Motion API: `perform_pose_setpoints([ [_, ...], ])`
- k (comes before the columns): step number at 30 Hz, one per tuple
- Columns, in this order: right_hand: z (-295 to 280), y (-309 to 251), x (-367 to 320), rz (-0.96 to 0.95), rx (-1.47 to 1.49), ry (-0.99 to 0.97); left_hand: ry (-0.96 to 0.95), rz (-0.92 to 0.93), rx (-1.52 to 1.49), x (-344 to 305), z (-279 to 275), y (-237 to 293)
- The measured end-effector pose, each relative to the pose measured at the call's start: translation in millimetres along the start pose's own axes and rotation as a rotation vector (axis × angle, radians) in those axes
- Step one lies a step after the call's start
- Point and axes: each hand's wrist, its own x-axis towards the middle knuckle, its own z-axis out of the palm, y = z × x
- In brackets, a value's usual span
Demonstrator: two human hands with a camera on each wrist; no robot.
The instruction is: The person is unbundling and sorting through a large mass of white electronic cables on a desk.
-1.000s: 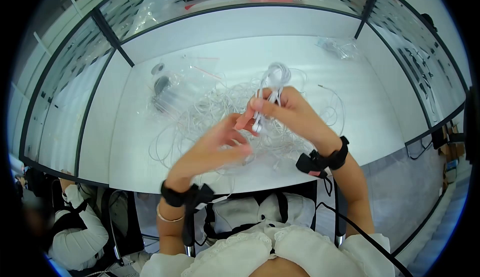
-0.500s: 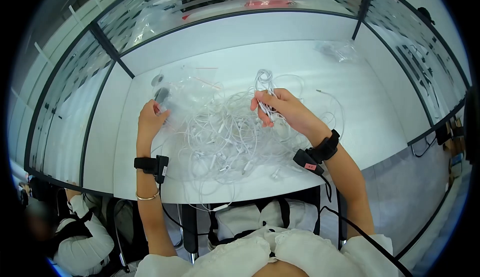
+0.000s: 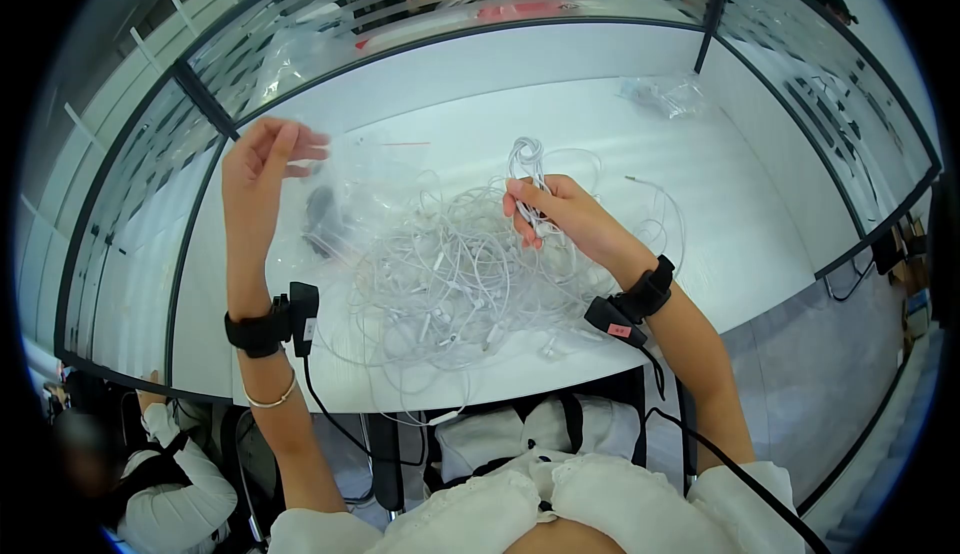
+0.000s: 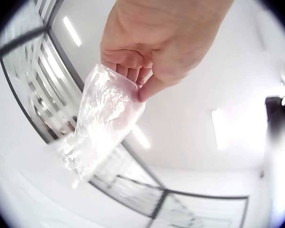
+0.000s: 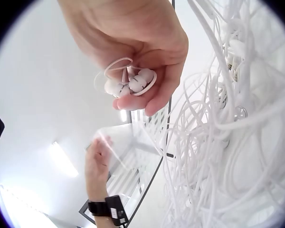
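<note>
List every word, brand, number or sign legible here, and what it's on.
No text is readable.
White label on the left wrist camera: too small.
Pink label on the right wrist camera: too small.
White earphones and clear bag: no lettering discernible.

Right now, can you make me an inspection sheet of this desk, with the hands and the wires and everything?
Surface: white desk, walled in by partitions.
Job's things: coiled white earphones and a clear bag, both in hand.
Clutter: more clear bags at the left, another near the far right corner.
Hands: left hand pinches its bag; right hand grips the earphones.
Cables: tangled white heap mid-desk; black cords from both wrist cameras.
Surroundings: another person, lower left.
Spills: nothing seen.
</note>
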Motion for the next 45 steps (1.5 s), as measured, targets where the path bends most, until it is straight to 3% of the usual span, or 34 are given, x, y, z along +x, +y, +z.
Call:
perform_pose_setpoints([
  [2,2.6,-1.7,0.1,-0.012,-0.024,0.001,-0.088,0.01,-0.211,-1.5,4.1,31.4],
  [6,-1.8,-1.4,-0.2,-0.066,0.004,0.011,-0.109,0.001,-0.522,-7.7,11.3,45.3],
  [9,-3.1,0.1,0.5,-0.049,0.062,0.133,-0.171,-0.247,-0.657,-11.8,17.6,8.5],
  [13,-6.7,3.4,1.8,-0.041,0.007,0.136,-0.271,-0.407,-0.578,-20.6,34.5,-44.2],
  [16,-8.9,5.9,3.5,-0.026,0.015,0.101,-0.274,-0.531,-0.232,-30.1,46.1,-80.4],
  [19,-8.0,16.2,4.0,0.022,0.012,0.037,-0.021,-0.162,0.095,-44.8,62.7,-88.9],
  [20,-10.4,18.5,4.5,0.033,0.016,0.006,0.043,-0.209,0.159,-48.9,64.9,-76.3],
  [24,-8.3,17.0,6.5,-0.005,-0.157,-0.03,-0.099,0.124,0.219,-51.2,76.6,-42.7],
  [31,2.6,11.5,2.7,-0.033,-0.21,-0.078,-0.388,0.158,0.153,-66.2,105.6,-27.9],
  [32,4.6,12.3,3.3,-0.061,-0.195,-0.095,-0.408,0.071,0.117,-67.0,105.7,-28.2],
  [36,9.0,14.9,2.5,-0.13,-0.183,-0.109,-0.316,0.184,0.325,-66.7,103.9,-21.4],
  [39,10.1,12.7,2.6,-0.132,-0.163,-0.066,-0.242,0.273,0.143,-63.1,103.7,-28.5],
  [42,9.3,7.0,1.2,-0.07,-0.076,-0.028,-0.23,-0.015,-0.199,-63.9,103.0,-33.7],
  [45,10.4,6.1,-0.7,-0.108,-0.094,-0.066,-0.209,-0.023,-0.196,-61.1,99.8,-42.3],
])
